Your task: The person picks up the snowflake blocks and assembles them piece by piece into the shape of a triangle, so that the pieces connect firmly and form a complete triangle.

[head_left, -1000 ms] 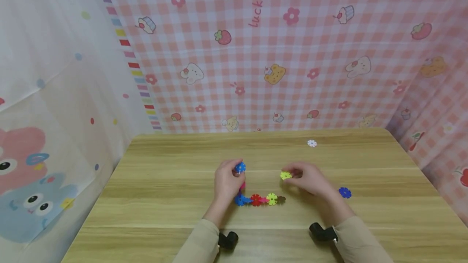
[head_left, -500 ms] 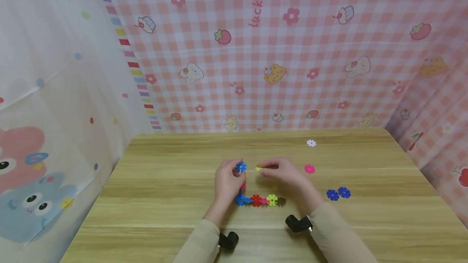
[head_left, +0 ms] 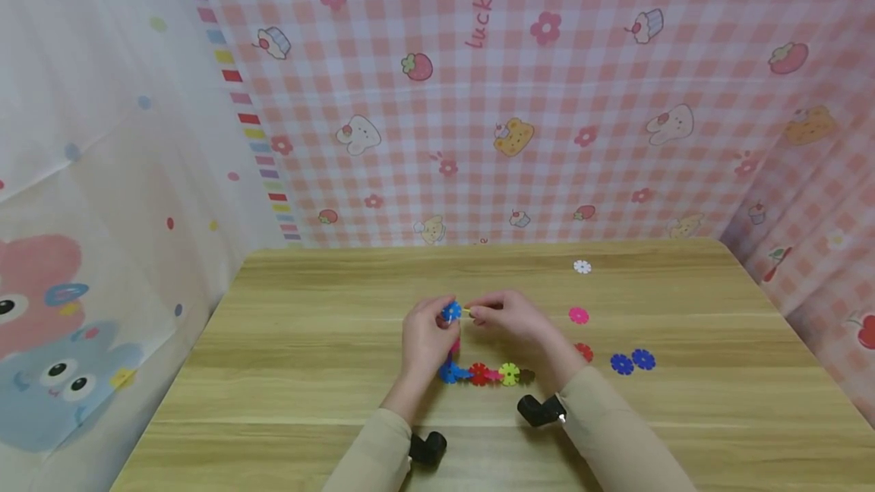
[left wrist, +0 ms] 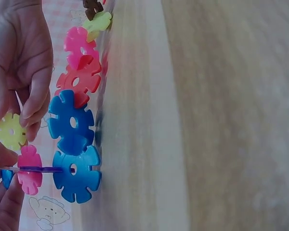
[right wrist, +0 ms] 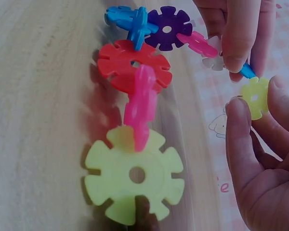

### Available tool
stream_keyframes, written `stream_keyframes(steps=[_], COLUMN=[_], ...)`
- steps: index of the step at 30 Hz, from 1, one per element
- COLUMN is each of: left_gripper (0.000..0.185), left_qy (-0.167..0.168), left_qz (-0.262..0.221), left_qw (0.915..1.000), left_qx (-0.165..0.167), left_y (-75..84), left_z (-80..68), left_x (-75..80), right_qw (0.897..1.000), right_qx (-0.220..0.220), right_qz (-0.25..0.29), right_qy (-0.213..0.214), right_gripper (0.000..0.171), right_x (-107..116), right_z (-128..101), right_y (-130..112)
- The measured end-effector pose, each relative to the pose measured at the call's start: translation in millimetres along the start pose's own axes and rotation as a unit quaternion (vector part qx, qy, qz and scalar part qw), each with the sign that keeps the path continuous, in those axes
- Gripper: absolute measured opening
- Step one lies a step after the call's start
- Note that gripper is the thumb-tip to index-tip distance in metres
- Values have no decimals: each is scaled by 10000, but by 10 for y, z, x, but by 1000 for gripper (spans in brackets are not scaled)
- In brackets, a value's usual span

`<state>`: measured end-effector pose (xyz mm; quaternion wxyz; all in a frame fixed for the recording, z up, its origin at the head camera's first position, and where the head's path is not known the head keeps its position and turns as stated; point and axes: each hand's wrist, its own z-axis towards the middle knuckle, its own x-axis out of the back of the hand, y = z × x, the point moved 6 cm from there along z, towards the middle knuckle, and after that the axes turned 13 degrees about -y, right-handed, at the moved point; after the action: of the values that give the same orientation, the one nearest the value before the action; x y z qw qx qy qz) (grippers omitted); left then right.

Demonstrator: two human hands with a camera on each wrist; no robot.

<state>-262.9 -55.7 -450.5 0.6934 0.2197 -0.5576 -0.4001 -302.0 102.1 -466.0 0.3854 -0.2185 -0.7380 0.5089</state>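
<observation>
My left hand [head_left: 427,336] pinches the raised end of a chain of notched, interlocking plastic discs. A blue disc [head_left: 451,310] tops that end, with a white disc [right wrist: 214,61], a pink disc [right wrist: 200,44] and a purple disc [right wrist: 167,28] below it. My right hand [head_left: 509,317] pinches a yellow disc [right wrist: 255,97] between thumb and fingers, right at the blue disc's edge. Along the table runs the chain's other arm: blue discs [left wrist: 77,174], a red disc [head_left: 478,374], a pink disc [right wrist: 140,108], a yellow disc [head_left: 509,374] and a brown disc [head_left: 526,376].
Loose discs lie to the right on the wooden table [head_left: 307,416]: two dark blue discs [head_left: 622,364], a pink disc [head_left: 578,315], and a white disc [head_left: 582,266] farther back. A red disc [head_left: 584,351] is partly behind my right forearm. Checked cloth [head_left: 444,97] hangs behind.
My right hand has moved left with the yellow disc, up to the blue disc. Its forearm has uncovered loose pink, dark blue and red discs. My left hand has stayed in place.
</observation>
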Motion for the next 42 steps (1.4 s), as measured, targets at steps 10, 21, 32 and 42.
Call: stream_keyframes(steps=[10,21,32,42], left_gripper=[35,36,34,31], left_qy=[2,-81,85,65], left_qz=[96,157,351,342], left_qw=[10000,9998,9991,9987], left_qx=[22,25,-209,-363], left_y=[6,13,36,44], left_z=[3,2,-2,12], left_x=[-5,-12,-6,24], right_qw=[9997,9988,9973,9938], right_qx=[38,220,251,581], right_qz=[244,435,691,940], right_qy=[-19,-10,82,123], right_gripper=[27,26,24,30], right_x=[-18,-34,-57,-68], right_z=[36,31,55,77], right_y=[18,35,30,35])
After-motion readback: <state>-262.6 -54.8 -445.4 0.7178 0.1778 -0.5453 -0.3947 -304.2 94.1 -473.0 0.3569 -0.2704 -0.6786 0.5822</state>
